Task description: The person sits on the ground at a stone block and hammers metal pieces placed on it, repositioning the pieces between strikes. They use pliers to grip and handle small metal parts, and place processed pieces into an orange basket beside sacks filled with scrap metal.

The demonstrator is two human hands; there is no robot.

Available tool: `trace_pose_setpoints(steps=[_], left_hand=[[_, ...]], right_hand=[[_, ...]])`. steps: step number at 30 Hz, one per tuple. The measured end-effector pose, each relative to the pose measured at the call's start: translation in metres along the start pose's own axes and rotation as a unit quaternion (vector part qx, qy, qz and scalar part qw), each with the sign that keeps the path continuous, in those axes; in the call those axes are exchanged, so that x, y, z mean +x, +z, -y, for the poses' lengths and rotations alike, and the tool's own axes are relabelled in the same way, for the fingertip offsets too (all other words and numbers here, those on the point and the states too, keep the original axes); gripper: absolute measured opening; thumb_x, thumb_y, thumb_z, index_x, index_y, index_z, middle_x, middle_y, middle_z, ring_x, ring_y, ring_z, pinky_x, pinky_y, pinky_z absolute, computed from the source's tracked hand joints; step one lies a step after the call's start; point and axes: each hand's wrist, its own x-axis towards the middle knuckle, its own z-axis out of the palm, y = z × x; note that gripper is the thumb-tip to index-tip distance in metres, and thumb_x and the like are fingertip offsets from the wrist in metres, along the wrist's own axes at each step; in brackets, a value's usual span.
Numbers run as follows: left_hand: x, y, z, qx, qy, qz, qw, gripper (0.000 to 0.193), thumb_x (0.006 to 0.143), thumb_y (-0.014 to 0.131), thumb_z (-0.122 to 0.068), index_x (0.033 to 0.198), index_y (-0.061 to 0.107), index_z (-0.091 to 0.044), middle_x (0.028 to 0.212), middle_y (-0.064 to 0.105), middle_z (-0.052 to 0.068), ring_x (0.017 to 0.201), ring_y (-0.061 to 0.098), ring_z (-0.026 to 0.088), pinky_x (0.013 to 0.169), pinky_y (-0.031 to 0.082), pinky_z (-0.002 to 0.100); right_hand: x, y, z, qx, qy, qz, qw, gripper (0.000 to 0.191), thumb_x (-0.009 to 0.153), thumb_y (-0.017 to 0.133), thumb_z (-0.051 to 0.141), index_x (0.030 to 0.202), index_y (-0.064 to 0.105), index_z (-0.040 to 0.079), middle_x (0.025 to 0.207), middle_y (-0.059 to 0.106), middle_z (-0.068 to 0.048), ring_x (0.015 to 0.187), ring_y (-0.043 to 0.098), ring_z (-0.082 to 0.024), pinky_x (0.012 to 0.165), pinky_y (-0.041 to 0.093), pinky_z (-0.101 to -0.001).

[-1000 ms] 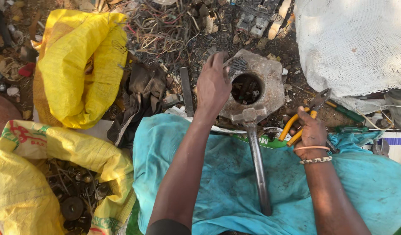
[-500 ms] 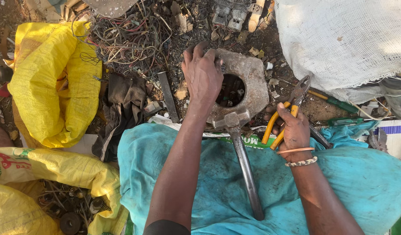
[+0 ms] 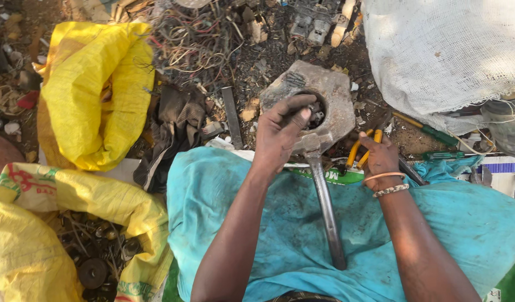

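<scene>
My left hand [image 3: 281, 134] rests on a heavy grey metal block [image 3: 330, 98] with a round hole, its fingertips pinching a small metal piece at the hole's rim. A long steel bar [image 3: 326, 210] runs from the block down across the turquoise cloth [image 3: 212, 196] over my lap. My right hand [image 3: 378, 158] is closed around yellow-handled pliers [image 3: 355, 150] just right of the block.
A yellow sack [image 3: 92, 89] lies at upper left and another yellow sack [image 3: 28, 223] holding metal scrap at lower left. Tangled wires [image 3: 196, 33] and debris cover the ground ahead. A white woven sack [image 3: 447, 56] fills the upper right, with screwdrivers [image 3: 430, 133] below it.
My left hand has shifted from covering the block's left side to pinching a small piece at the hole. My right hand has stayed on the pliers.
</scene>
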Motion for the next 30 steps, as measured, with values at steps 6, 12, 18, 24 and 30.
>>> trace_pose_setpoints(steps=[6,12,18,24,30], left_hand=[[-0.043,-0.002,-0.006,-0.039,0.049,0.004,0.998,0.039,0.094,0.075,-0.002,0.132,0.066,0.002,0.118,0.073,0.008,0.107,0.068,0.012,0.096,0.056,0.028],[-0.063,-0.007,0.014,-0.12,-0.006,0.031,0.992,0.034,0.096,0.072,-0.009,0.127,0.066,0.002,0.114,0.074,0.009,0.103,0.072,0.015,0.09,0.06,0.032],[-0.082,0.012,0.056,-0.023,0.003,0.023,0.999,0.028,0.1,0.069,-0.015,0.123,0.067,0.002,0.11,0.073,0.009,0.099,0.068,0.014,0.088,0.057,0.029],[-0.089,-0.003,0.05,0.085,-0.021,-0.022,0.996,0.022,0.097,0.068,-0.01,0.116,0.071,0.002,0.105,0.077,0.011,0.093,0.068,0.014,0.082,0.058,0.029],[-0.078,-0.018,0.035,-0.045,-0.002,0.015,0.999,0.027,0.099,0.07,-0.009,0.125,0.073,0.001,0.119,0.074,0.007,0.1,0.066,0.01,0.088,0.056,0.026]], right_hand=[[0.013,-0.014,-0.012,-0.005,-0.046,-0.031,0.998,0.026,0.088,0.074,0.0,0.106,0.056,-0.001,0.103,0.07,-0.013,0.086,0.072,-0.026,0.073,0.06,-0.0393],[-0.069,0.022,0.028,-0.257,-0.346,-0.071,0.9,0.043,0.105,0.072,0.017,0.136,0.06,-0.01,0.125,0.069,-0.018,0.115,0.068,-0.025,0.1,0.055,-0.0372],[-0.198,0.111,0.058,-0.391,-0.549,-0.014,0.738,0.053,0.112,0.062,0.034,0.153,0.052,0.001,0.154,0.051,-0.016,0.148,0.046,-0.033,0.126,0.035,-0.0475],[-0.184,0.162,0.082,-0.573,-0.6,-0.067,0.555,0.044,0.106,0.063,0.032,0.14,0.065,0.005,0.151,0.055,-0.017,0.147,0.042,-0.042,0.118,0.027,-0.0559],[-0.157,0.097,0.069,-0.43,-0.493,-0.046,0.755,0.032,0.116,0.064,0.029,0.131,0.065,0.001,0.125,0.071,-0.015,0.113,0.069,-0.027,0.1,0.054,-0.0395]])
